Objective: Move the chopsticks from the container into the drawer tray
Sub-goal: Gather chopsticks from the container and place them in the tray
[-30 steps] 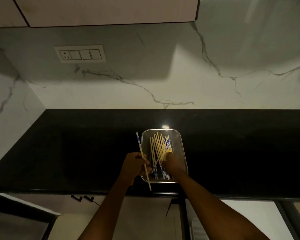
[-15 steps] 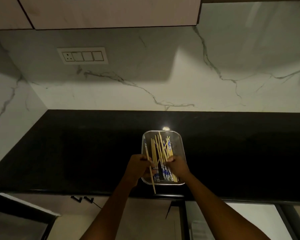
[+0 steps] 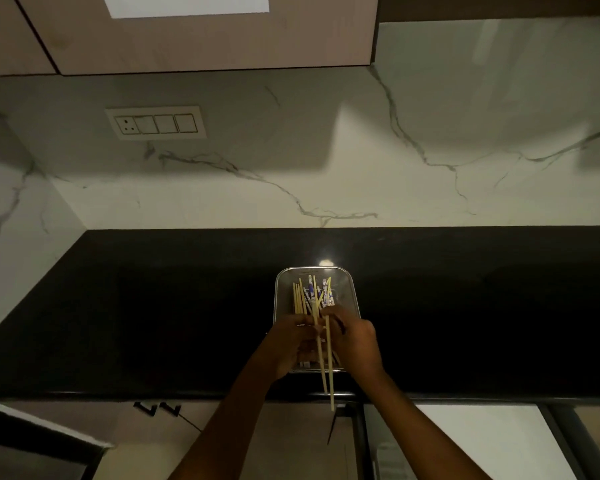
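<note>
A clear rectangular container [image 3: 350,289] sits on the black countertop near its front edge, with several pale wooden chopsticks [image 3: 300,299] with blue-and-white ends lying in it. My left hand [image 3: 290,344] and my right hand [image 3: 355,339] meet over the container's near half. My left hand grips one chopstick and my right hand grips another. These two chopsticks [image 3: 328,372] point down past the counter edge. The near end of the container is hidden by my hands. No drawer tray is in view.
The black countertop [image 3: 153,323] runs left and right, backed by a white marble wall with a switch panel [image 3: 156,123]. Wall cabinets [image 3: 205,39] hang above. Below the counter edge are cabinet fronts and a pale surface [image 3: 482,441] at lower right.
My right hand has lifted a chopstick out of the pile and brought it beside the one in my left hand. Both hands have drawn together over the container.
</note>
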`<state>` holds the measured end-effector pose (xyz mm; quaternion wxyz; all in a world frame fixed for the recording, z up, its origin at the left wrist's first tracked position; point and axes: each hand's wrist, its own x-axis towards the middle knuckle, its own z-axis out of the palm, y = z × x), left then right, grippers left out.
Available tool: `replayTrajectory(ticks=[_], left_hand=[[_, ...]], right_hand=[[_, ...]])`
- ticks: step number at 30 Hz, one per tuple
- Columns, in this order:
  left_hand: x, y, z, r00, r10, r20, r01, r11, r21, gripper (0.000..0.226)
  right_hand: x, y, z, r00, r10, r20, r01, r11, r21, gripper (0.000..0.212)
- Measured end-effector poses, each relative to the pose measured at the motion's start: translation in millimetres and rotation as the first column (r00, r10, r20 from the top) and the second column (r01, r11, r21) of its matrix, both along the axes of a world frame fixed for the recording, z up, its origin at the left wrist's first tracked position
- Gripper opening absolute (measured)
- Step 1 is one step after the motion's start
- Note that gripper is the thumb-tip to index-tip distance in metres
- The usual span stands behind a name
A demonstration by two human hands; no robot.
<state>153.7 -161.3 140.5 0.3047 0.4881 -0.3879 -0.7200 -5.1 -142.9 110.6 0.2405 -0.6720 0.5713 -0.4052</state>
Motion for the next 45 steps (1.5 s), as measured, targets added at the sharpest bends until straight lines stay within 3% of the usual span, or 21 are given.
replayTrajectory(ticks=[8,12,15,18,20,23,30,36,40,42,45], left_hand=[[-2,7,-2,0.998,-0.049,0.039,0.049,0.999,-0.003,0.028],[1,8,-6,0.996,-0.027,0.086,0.029,0.999,-0.016,0.015],[5,9,-10,0.993,-0.005,0.121,0.009,1.0,-0.026,0.009],[12,9,-15,0.989,0.041,0.139,-0.039,0.999,-0.017,0.013],[18,10,-19,0.99,0.079,0.12,-0.08,0.997,0.007,0.016],[26,12,-26,0.99,0.086,0.108,-0.091,0.995,0.039,0.02],[46,15,-32,0.995,0.082,0.05,-0.085,0.995,0.058,0.03],[49,16,-31,0.994,0.097,0.05,-0.1,0.994,0.052,0.03],[44,16,-27,0.994,0.101,0.037,-0.102,0.993,0.052,0.03],[41,16,-25,0.995,0.098,0.032,-0.099,0.993,0.062,0.028],[36,16,-20,0.995,0.097,0.022,-0.099,0.992,0.075,0.026]], right_hand=[[2,6,3,0.998,0.0,-0.066,-0.003,0.999,-0.048,0.026],[4,8,-3,0.996,0.064,-0.066,-0.068,0.996,-0.052,0.032],[7,2,-13,0.996,0.075,-0.051,-0.072,0.996,0.046,0.027],[10,-10,-23,0.997,-0.079,-0.009,0.079,0.987,0.14,0.017],[9,-21,-30,0.986,-0.152,-0.061,0.163,0.946,0.278,0.012],[8,-34,-41,0.971,-0.122,-0.204,0.21,0.843,0.495,0.009],[25,-48,-51,0.961,-0.102,-0.257,0.229,0.814,0.534,0.017],[19,-57,-47,0.962,-0.204,-0.182,0.273,0.733,0.624,0.015],[10,-53,-42,0.946,-0.322,-0.029,0.262,0.711,0.652,0.012],[5,-45,-36,0.92,-0.368,0.134,0.203,0.741,0.64,0.01],[0,-28,-22,0.866,-0.31,0.393,0.034,0.82,0.571,0.01]])
